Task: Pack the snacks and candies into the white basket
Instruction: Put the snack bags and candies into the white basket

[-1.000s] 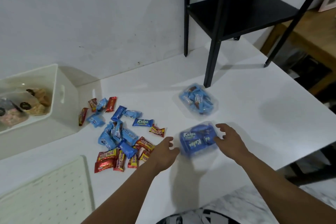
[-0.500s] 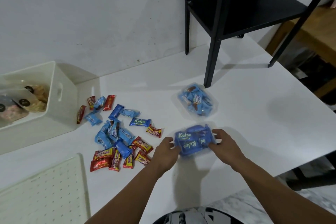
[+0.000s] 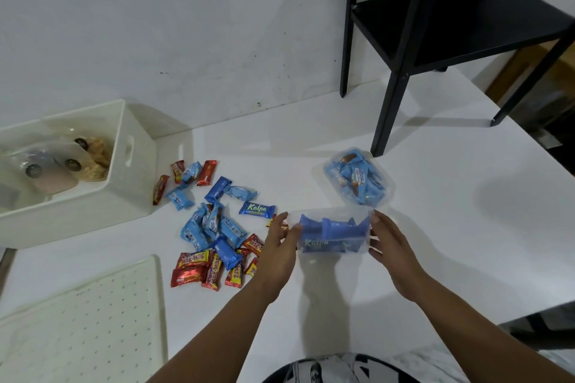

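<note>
A clear plastic box of blue Kalpa wafers is lifted a little off the white table, tilted on its side. My left hand grips its left end and my right hand grips its right end. A second clear box of light-blue candies lies on the table just behind. Several loose blue and red wrapped candies are scattered to the left. The white basket stands at the far left with a few snack bags inside.
A white perforated lid lies at the front left. A black metal shelf stands on the table at the back right, its leg close behind the candy boxes. The table's right edge drops off to a darker floor.
Both hands closed on the Kalpa box and raised it off the table, tipping it on its side. The other candies have not moved.
</note>
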